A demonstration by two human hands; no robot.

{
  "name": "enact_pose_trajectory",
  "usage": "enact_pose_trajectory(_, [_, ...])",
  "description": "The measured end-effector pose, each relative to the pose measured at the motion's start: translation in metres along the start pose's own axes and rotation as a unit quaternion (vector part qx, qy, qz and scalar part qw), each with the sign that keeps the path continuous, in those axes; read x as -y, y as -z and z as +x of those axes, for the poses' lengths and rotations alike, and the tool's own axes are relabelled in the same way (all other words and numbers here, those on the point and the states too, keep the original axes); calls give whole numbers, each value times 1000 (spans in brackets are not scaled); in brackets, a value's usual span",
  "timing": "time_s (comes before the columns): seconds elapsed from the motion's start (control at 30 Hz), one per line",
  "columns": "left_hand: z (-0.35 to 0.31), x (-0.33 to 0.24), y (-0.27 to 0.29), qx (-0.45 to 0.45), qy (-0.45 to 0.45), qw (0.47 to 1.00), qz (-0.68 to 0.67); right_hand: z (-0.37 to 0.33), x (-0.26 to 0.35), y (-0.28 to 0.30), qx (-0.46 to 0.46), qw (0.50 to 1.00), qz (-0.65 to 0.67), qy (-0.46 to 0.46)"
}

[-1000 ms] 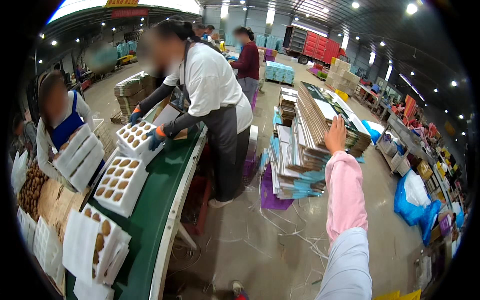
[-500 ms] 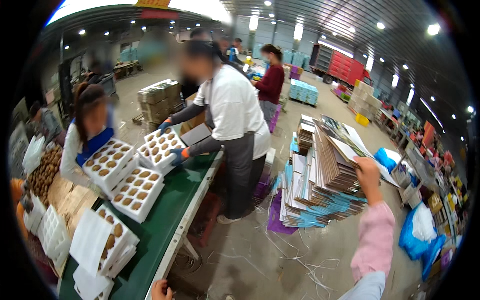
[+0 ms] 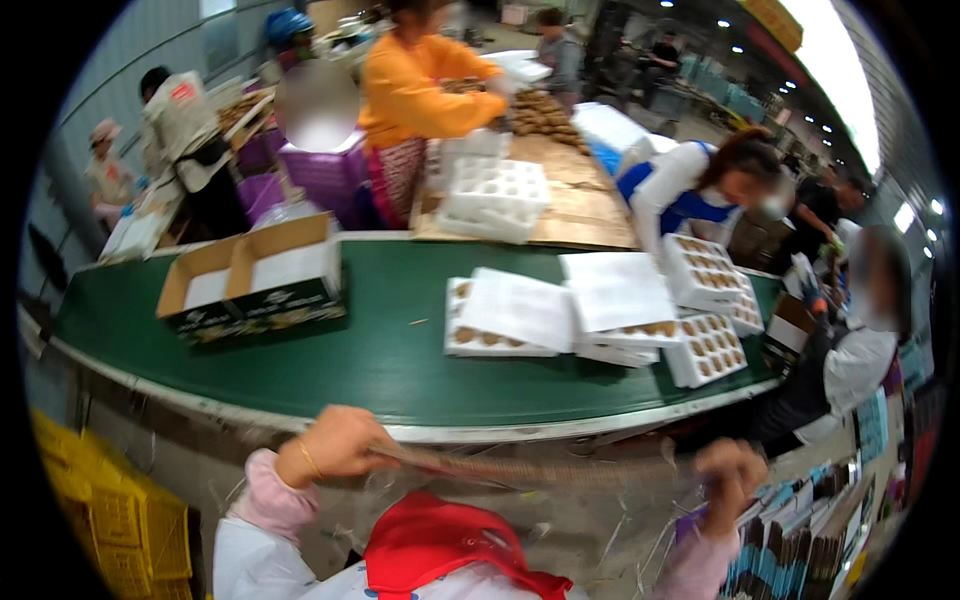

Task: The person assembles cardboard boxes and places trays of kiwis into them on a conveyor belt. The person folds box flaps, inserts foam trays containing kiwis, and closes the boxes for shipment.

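My left hand (image 3: 342, 447) and my right hand (image 3: 730, 478) are closed on opposite ends of a flattened cardboard carton (image 3: 530, 470). It appears edge-on and blurred by motion, a thin brown strip held level before my body, near the green conveyor belt (image 3: 400, 385). On the belt's left stands a dark printed carton (image 3: 262, 275), open at the top, with two compartments. Right of the middle lie white foam trays (image 3: 712, 350) with round brown fruit in their cups. White sheets (image 3: 618, 290) cover some of them.
Flattened cartons (image 3: 790, 545) are piled at lower right. Yellow crates (image 3: 125, 510) stand at lower left. A person in orange (image 3: 420, 90) works across the belt beside empty foam trays (image 3: 495, 195). Another in a blue apron (image 3: 690, 190) leans over filled trays; one in white (image 3: 860, 370) stands at right.
My view has swung left from the carton stack to face the belt. My right hand has come from the stack, and a flattened carton now spans both hands.
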State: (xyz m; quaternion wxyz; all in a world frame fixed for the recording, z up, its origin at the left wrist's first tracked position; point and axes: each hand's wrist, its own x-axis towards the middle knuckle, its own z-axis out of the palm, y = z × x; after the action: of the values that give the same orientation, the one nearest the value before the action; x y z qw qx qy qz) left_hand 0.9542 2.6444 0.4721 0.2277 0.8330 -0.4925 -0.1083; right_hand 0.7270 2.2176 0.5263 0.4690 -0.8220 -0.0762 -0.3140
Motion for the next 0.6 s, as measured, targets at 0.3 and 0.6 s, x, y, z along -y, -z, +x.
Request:
enact_pose_trajectory(0.3, [-122,167,46,16,289,946,147,124,-143,-387,-60,798,252,-544])
enact_pose_trajectory(0.6, [-113,234,67,165,450,807,-346,116,-177,-418,-49,847,270,-455])
